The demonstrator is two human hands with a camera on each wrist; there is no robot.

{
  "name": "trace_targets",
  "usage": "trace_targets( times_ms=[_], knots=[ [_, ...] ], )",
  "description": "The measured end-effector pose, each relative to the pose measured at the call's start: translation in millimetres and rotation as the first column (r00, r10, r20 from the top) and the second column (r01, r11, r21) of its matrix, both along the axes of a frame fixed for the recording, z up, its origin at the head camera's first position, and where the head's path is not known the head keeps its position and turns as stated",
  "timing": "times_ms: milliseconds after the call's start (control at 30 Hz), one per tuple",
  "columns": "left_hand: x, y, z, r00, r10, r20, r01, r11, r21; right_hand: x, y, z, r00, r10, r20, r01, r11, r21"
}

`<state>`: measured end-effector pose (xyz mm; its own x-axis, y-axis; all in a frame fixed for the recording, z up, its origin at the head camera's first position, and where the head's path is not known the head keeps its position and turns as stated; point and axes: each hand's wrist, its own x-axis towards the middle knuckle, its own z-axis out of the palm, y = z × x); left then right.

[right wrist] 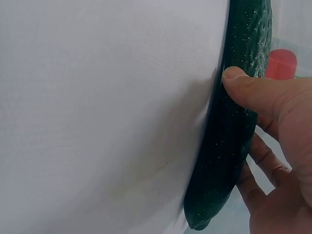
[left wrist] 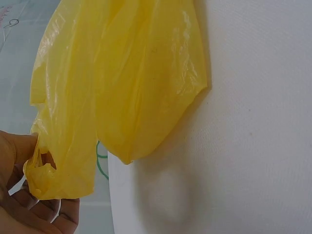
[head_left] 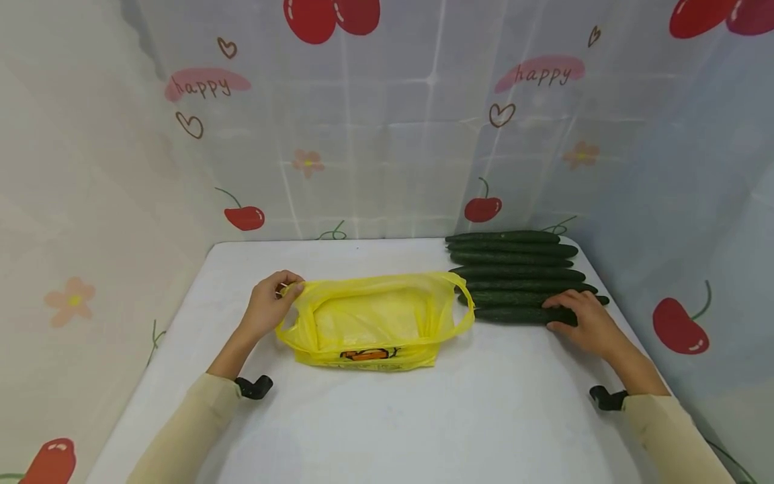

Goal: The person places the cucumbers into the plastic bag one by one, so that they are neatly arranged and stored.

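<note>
A yellow plastic carrier bag (head_left: 399,361) lies with its mouth spread wide at the middle of the table. My left hand (head_left: 270,306) pinches its left handle between thumb and fingers; the left wrist view shows the bag (left wrist: 141,83) hanging in folds from there. On the right, several dark green cucumbers lie side by side. My right hand (head_left: 585,321) has its thumb and fingers around the right part of the nearest cucumber (head_left: 514,314). In the right wrist view, the thumb presses one side of this cucumber (right wrist: 219,151), fingers along the other.
Behind the gripped one, the other cucumbers (head_left: 514,272) form a stack of rows reaching to the table's back right corner. The bag's right handle (head_left: 465,316) overlaps their left ends. A printed curtain (head_left: 387,188) stands along the back edge of the white table (head_left: 375,430).
</note>
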<state>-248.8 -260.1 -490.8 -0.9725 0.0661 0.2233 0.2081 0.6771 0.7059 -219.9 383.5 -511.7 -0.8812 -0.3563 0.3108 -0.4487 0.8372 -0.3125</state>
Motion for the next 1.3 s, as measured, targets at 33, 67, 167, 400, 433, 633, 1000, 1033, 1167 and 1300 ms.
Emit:
trace_targets(
  times_ms=[33,67,167,400,433,633,1000,1033,1167,1300],
  knots=[
    [-0.5,0.3,0.4,1.000,0.002,0.002,-0.002,1.000,0.000,-0.2,0.1,0.4,1.000,0.002,-0.001,-0.002,1.000,-0.001],
    [-0.8,0.7,0.8,1.000,0.002,0.004,-0.002,1.000,0.000,-0.5,0.2,0.1,1.000,0.008,-0.011,-0.008,1.000,0.000],
    [-1.4,1.1,1.0,1.000,0.003,0.009,-0.003,1.000,0.004,0.1,-0.2,-1.4,0.999,0.029,-0.046,-0.028,1.000,0.005],
    [0.0,0.9,0.4,1.000,-0.009,0.010,0.008,1.000,0.016,4.6,-2.9,-1.0,0.998,0.007,-0.062,-0.007,1.000,-0.001],
    [0.6,1.0,0.3,1.000,-0.009,0.012,0.009,1.000,0.017,4.6,-3.1,-0.2,0.998,0.005,-0.056,-0.005,1.000,-0.002],
    [3.9,0.1,-0.8,1.000,-0.002,0.031,0.002,1.000,0.024,5.7,-4.2,6.6,0.999,-0.015,-0.035,0.015,1.000,-0.006],
    [6.9,0.1,-3.3,0.998,-0.003,0.060,0.000,0.999,0.040,8.5,-3.5,22.1,0.997,0.007,-0.074,-0.017,0.991,-0.130],
    [7.0,0.0,-3.2,0.998,-0.008,0.060,0.006,0.999,0.037,8.5,-3.6,23.9,0.997,0.012,-0.081,-0.024,0.990,-0.139],
    [6.8,-0.1,-2.5,0.998,-0.025,0.062,0.023,0.999,0.028,7.9,-3.3,29.4,0.991,0.028,-0.130,-0.049,0.986,-0.162],
    [5.9,0.8,-1.6,0.998,-0.030,0.063,0.029,0.999,0.017,6.5,-2.6,33.5,0.986,0.019,-0.167,-0.049,0.983,-0.175]
  ],
)
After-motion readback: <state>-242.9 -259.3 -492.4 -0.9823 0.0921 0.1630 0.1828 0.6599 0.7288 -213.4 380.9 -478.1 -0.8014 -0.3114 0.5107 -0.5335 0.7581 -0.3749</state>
